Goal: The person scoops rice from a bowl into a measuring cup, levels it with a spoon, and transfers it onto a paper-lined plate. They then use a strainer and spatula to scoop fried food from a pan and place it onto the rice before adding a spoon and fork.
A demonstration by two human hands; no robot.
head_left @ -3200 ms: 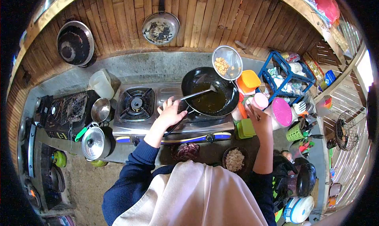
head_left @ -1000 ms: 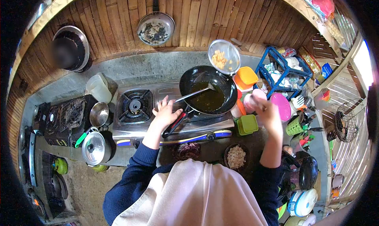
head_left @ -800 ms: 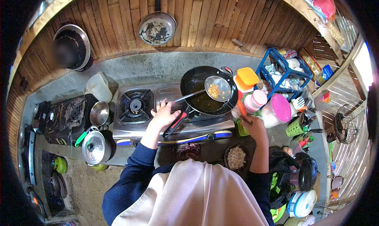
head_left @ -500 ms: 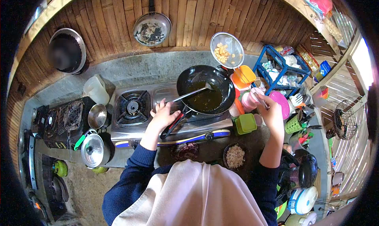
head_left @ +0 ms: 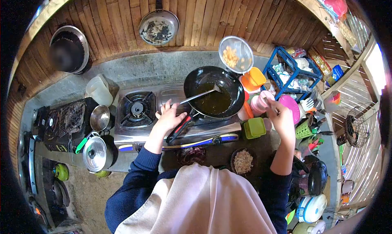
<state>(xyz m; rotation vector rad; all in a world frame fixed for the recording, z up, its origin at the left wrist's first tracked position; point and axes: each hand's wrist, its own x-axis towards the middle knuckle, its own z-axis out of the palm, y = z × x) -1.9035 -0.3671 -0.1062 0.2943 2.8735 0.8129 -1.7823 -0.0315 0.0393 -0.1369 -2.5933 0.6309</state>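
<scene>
Fingers spread, my left hand (head_left: 168, 119) rests by the handle end of a metal spatula (head_left: 200, 96), beside the wok's red and black handle (head_left: 179, 127); whether it touches the spatula is unclear. The spatula's head lies in the dark oil inside the black wok (head_left: 192, 83) on the stove's right side. My right hand (head_left: 281, 116) is closed near the pink containers (head_left: 258, 104); what it holds is too small to name. Behind the wok, a strainer (head_left: 236, 54) with fried pieces stands over orange containers (head_left: 253, 79).
An unused burner (head_left: 137, 108) is left of the wok. Farther left are a small pot (head_left: 100, 118) and a lidded pot (head_left: 96, 153). A green container (head_left: 255, 128) and a bowl of chopped food (head_left: 243, 161) sit at the right front, near a blue rack (head_left: 292, 66).
The fingers of my right hand have shifted slightly, and the strainer's contents look blurred now. My left hand stays in nearly the same place by the spatula.
</scene>
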